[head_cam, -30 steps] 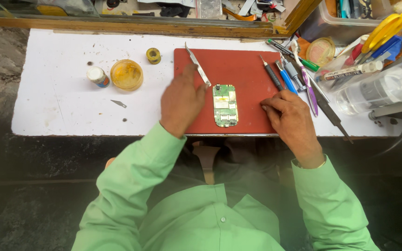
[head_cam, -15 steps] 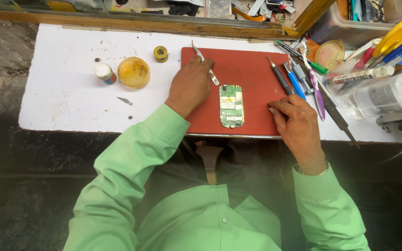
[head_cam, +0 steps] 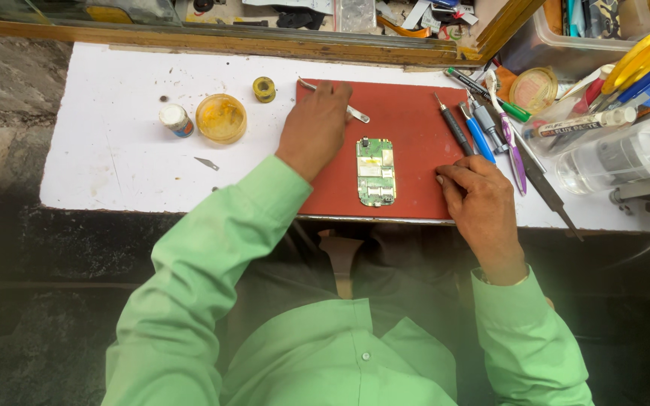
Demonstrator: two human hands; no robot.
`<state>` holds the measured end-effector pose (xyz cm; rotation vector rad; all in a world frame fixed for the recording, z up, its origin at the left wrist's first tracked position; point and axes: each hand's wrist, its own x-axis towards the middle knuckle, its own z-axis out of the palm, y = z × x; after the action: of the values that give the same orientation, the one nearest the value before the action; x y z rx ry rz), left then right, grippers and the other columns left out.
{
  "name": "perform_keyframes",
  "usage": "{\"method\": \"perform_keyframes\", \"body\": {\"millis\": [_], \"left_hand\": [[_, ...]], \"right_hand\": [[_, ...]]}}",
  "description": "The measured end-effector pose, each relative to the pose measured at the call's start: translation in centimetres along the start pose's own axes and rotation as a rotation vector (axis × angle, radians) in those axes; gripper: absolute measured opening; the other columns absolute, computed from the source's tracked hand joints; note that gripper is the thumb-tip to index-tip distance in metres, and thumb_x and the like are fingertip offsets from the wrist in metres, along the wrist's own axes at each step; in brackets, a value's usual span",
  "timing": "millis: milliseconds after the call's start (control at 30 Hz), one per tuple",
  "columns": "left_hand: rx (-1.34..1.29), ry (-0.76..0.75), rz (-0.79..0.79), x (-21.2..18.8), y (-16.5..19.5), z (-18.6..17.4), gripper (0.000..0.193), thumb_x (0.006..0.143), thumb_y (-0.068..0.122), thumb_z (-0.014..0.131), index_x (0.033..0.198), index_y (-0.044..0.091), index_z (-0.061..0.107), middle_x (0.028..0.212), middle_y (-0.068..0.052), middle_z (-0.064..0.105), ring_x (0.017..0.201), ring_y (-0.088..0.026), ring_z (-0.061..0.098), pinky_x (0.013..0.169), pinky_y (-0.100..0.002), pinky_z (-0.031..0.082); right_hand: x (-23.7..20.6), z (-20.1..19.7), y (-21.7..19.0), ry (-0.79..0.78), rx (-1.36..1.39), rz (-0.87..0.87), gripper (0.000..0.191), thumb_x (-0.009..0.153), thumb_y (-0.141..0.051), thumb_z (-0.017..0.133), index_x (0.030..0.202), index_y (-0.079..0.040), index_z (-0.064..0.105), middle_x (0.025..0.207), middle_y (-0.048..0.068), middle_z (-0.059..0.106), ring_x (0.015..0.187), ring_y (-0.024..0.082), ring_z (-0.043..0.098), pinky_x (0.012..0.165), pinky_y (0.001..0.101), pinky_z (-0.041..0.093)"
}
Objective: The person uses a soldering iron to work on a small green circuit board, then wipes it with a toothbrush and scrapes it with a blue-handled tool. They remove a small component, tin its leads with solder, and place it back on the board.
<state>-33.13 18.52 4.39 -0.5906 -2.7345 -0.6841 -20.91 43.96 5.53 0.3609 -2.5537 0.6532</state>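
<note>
Reaching to the far edge of the red work mat (head_cam: 408, 120), the left hand (head_cam: 314, 128) closes its fingers over metal tweezers (head_cam: 355, 114) lying there. The bare green circuit board (head_cam: 375, 171) lies mid-mat, untouched, between both hands. The right hand (head_cam: 479, 199) rests loosely curled and empty on the mat's right edge, near the screwdrivers (head_cam: 464, 131). This looks like tool pickup; a firm pinch comes first.

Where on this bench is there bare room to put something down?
The widest bare patch is the white tabletop left of the red mat, below the yellow dish and small bottle; only a small blade lies there. The mat is also bare between the circuit board and the right hand. The right side is crowded with screwdrivers and pens.
</note>
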Motion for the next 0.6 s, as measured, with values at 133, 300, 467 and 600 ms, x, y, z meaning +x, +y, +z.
{"method": "perform_keyframes", "body": {"millis": [133, 300, 467, 600], "left_hand": [[-0.101, 0.202, 0.051, -5.3, 1.5, -1.4, 0.027, 0.093, 0.017, 0.073, 0.115, 0.005, 0.063, 0.106, -0.015, 0.064, 0.097, -0.036, 0.064, 0.079, -0.047, 0.051], [-0.125, 0.54, -0.129, -10.5, -1.4, -5.6, 0.047, 0.094, 0.028, 0.085, 0.127, 0.005, 0.061, 0.114, -0.015, 0.062, 0.11, -0.034, 0.06, 0.099, -0.045, 0.049], [0.106, 0.593, -0.315, -11.2, -4.9, -6.9, 0.092, 0.083, 0.05, 0.094, 0.147, 0.005, 0.046, 0.143, -0.021, 0.045, 0.138, -0.039, 0.041, 0.115, -0.06, 0.029], [0.166, 0.526, -0.351, -10.2, -5.9, -5.7, 0.109, 0.076, 0.064, 0.094, 0.151, 0.007, 0.039, 0.15, -0.019, 0.04, 0.146, -0.038, 0.032, 0.121, -0.067, 0.011]], "right_hand": [[0.8, -0.9, -0.5, -0.04, 0.109, 0.037, 0.012, 0.09, -0.004, 0.076, 0.103, -0.003, 0.076, 0.098, 0.01, 0.069, 0.088, 0.026, 0.069, 0.076, 0.0363, 0.055], [2.8, -1.9, -2.1, 0.017, 0.19, -0.065, 0.012, 0.095, -0.004, 0.076, 0.106, -0.002, 0.074, 0.102, 0.01, 0.07, 0.091, 0.025, 0.07, 0.078, 0.0346, 0.055], [7.4, 0.4, -3.9, -0.053, 0.216, -0.265, 0.011, 0.094, -0.006, 0.077, 0.104, -0.001, 0.074, 0.097, 0.011, 0.07, 0.09, 0.029, 0.068, 0.079, 0.0389, 0.053], [12.0, 5.5, -5.0, -0.124, 0.217, -0.269, 0.013, 0.091, -0.012, 0.078, 0.101, -0.003, 0.076, 0.096, 0.012, 0.07, 0.088, 0.03, 0.069, 0.075, 0.0419, 0.053]]}}
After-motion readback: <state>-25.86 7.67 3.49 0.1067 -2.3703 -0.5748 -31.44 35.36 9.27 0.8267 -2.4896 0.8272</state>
